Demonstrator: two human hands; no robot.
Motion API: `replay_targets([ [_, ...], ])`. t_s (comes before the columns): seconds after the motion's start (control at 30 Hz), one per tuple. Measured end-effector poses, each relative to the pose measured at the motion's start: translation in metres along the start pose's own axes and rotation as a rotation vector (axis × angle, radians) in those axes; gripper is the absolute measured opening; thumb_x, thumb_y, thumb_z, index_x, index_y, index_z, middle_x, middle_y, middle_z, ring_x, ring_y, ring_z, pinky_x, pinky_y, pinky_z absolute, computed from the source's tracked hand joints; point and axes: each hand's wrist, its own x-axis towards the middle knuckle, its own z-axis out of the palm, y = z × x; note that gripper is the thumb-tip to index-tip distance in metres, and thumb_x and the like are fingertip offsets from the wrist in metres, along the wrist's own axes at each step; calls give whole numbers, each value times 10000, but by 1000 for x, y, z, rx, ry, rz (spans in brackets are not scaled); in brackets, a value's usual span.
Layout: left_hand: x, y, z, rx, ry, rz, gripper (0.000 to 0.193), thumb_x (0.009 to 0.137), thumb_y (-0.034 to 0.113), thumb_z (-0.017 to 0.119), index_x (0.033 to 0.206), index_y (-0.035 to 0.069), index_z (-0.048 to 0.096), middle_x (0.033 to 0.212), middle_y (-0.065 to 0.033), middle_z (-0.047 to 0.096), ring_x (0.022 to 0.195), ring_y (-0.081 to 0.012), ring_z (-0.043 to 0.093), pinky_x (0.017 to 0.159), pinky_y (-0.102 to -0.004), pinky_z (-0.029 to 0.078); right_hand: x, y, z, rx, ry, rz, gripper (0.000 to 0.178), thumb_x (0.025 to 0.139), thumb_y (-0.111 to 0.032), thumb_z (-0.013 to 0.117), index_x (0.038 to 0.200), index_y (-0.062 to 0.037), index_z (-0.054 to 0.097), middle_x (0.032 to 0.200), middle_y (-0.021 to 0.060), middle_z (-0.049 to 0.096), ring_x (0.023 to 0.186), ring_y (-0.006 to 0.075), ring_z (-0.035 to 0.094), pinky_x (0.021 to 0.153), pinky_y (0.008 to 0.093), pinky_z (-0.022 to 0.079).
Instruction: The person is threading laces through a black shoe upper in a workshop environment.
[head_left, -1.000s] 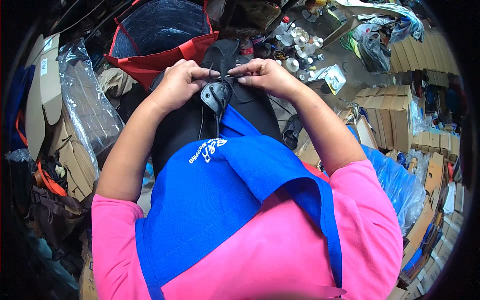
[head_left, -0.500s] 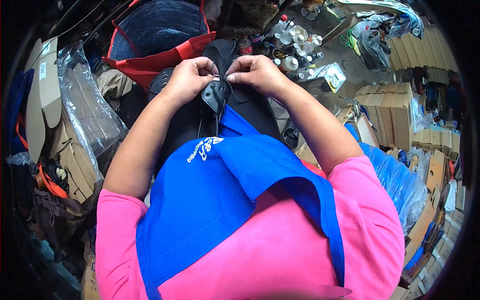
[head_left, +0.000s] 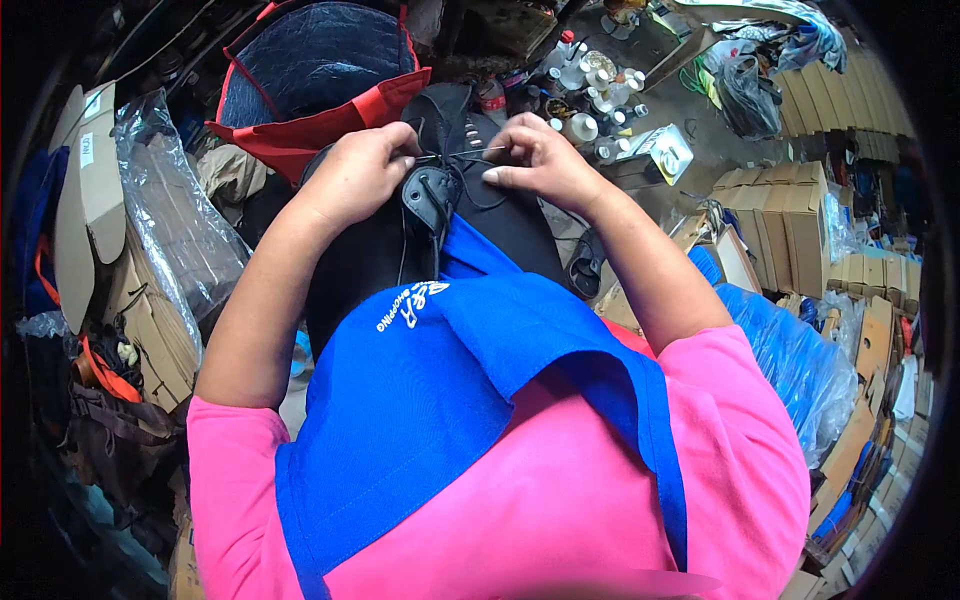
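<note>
A black shoe upper [head_left: 430,197] with eyelets lies across my dark-trousered lap, its dark cords trailing down toward the blue apron [head_left: 410,400]. Above it, a thin dark thread [head_left: 462,155] runs between my two hands. My left hand [head_left: 362,172] is closed in a pinch on the thread's left end, just beside the upper. On the other side, my right hand [head_left: 548,168] has its fingers curled around the thread's right end, the thumb slightly apart. A slack black loop droops below the thread near my right thumb. Exact fingertip contact is partly hidden.
An open red bag [head_left: 330,120] with a silvery lining stands ahead to the left. Several bottles [head_left: 580,127] cluster on the floor ahead right. Stacked cardboard [head_left: 780,215] and a blue plastic-wrapped bundle [head_left: 790,350] lie right; plastic-covered cardboard [head_left: 175,190] leans at left.
My hands have moved apart from close together over the shoe upper, the right one going rightward and the left leftward. The thread now stretches between them.
</note>
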Motion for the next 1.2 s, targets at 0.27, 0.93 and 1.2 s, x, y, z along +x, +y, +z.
replay_targets([
  [0.27,5,6,-1,169,-97,169,103,854,74,555,921,-4,555,834,-215,606,842,-382,605,731,-424,471,7,-8,-43,-214,139,-10,192,816,-245,690,889,-70,664,880,64,604,855,191,601,755,330,480],
  [0.93,-25,-29,-19,357,-26,272,84,809,44,546,892,53,541,814,-145,596,840,-338,581,745,-421,434,38,-38,3,-884,-196,-347,55,821,-168,587,824,-123,556,750,83,603,842,275,596,840,392,411],
  [1.2,-119,-86,-82,135,225,-171,30,842,42,588,863,20,585,785,-82,612,720,-217,578,656,-316,446,-14,18,-88,-416,25,178,137,845,-139,649,968,-90,612,824,68,631,781,232,622,742,332,479],
])
